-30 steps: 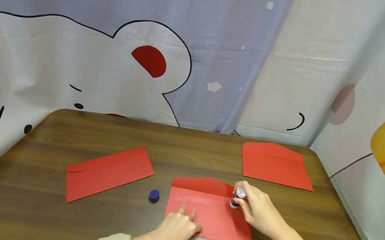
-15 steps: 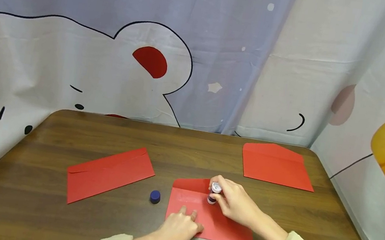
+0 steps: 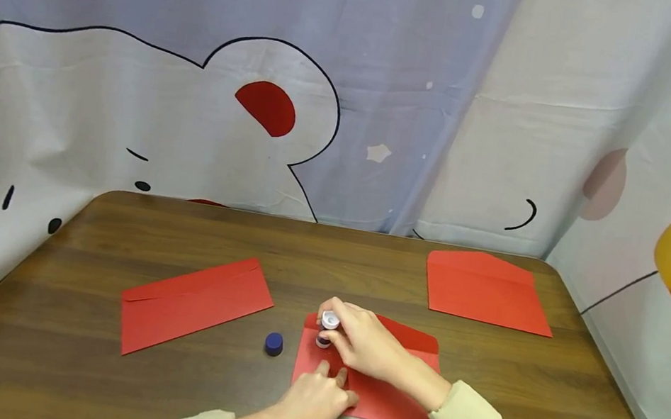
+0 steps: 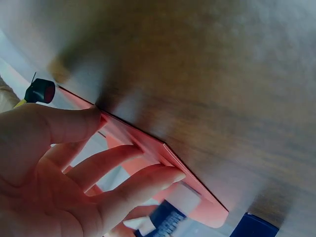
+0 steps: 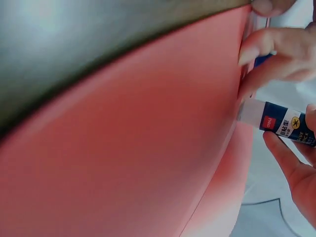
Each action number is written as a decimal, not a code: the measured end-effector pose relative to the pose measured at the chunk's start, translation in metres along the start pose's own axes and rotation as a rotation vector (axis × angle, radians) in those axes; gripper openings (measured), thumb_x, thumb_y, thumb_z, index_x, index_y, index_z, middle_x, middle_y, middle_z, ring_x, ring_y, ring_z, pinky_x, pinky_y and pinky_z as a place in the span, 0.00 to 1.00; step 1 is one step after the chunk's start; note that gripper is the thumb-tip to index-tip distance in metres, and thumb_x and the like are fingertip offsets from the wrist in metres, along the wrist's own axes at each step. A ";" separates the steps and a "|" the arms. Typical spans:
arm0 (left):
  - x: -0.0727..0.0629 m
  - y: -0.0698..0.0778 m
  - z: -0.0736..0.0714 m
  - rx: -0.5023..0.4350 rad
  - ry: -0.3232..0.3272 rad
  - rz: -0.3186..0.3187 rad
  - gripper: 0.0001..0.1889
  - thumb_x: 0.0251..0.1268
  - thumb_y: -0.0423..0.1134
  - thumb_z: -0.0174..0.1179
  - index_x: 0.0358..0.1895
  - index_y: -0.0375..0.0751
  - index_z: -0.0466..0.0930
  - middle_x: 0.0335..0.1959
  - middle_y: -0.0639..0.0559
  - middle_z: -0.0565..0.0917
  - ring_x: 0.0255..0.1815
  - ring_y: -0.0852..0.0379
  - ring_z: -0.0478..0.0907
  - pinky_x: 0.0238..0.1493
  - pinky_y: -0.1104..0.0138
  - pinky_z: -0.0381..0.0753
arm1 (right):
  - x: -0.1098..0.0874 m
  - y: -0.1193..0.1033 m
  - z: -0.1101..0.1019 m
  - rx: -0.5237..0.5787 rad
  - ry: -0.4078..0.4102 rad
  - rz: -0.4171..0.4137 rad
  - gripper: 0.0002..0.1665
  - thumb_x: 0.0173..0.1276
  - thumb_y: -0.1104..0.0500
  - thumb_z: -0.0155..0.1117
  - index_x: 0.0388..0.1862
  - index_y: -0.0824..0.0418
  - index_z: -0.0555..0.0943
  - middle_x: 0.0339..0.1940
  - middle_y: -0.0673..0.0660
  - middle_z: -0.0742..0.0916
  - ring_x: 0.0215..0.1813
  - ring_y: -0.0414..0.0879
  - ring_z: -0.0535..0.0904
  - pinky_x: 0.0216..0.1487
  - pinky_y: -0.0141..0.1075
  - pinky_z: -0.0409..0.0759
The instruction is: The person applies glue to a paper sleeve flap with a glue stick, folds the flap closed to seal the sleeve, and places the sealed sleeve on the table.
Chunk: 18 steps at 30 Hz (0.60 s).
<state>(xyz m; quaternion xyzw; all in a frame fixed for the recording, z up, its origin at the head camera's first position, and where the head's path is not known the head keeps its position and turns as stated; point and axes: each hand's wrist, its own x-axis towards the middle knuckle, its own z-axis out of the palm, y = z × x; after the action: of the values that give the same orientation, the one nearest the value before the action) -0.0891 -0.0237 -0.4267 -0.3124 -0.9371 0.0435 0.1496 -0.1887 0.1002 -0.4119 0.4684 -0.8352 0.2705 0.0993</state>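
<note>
A red envelope lies flat on the wooden table with its flap spread open at the far side. My right hand pinches an uncapped glue stick, upright with its glue end down at the envelope's left part, just below the flap fold. In the right wrist view the navy and white glue stick meets the red paper. My left hand rests on the envelope's near left part, fingers spread, seen from the palm side in the left wrist view. The glue stick's blue cap stands left of the envelope.
A second red envelope, its flap folded down, lies slanted at the left of the table. Another red envelope with a raised flap sits at the back right. Patterned curtains hang behind and along the right.
My right hand has slid the glue stick leftward across the envelope, from its right side to its left. My left hand has stayed in place on the paper.
</note>
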 end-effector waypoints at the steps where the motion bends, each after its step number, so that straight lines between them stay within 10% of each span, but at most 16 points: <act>1: 0.000 0.000 0.000 0.001 0.005 0.000 0.10 0.52 0.41 0.63 0.32 0.68 0.85 0.39 0.56 0.85 0.31 0.56 0.74 0.18 0.70 0.74 | 0.003 -0.002 0.002 0.007 -0.002 -0.008 0.13 0.66 0.60 0.64 0.46 0.57 0.72 0.36 0.47 0.83 0.40 0.38 0.79 0.45 0.32 0.79; 18: -0.003 0.000 0.004 0.014 0.053 -0.023 0.10 0.52 0.42 0.62 0.33 0.68 0.85 0.38 0.57 0.84 0.31 0.56 0.74 0.18 0.70 0.74 | 0.005 -0.013 -0.002 -0.051 -0.066 -0.025 0.13 0.67 0.59 0.63 0.47 0.57 0.72 0.33 0.46 0.81 0.37 0.38 0.78 0.42 0.29 0.78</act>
<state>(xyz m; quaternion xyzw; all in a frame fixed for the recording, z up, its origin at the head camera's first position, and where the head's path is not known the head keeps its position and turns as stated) -0.0878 -0.0257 -0.4315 -0.3018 -0.9359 0.0401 0.1772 -0.1811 0.0924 -0.4033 0.4847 -0.8388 0.2323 0.0868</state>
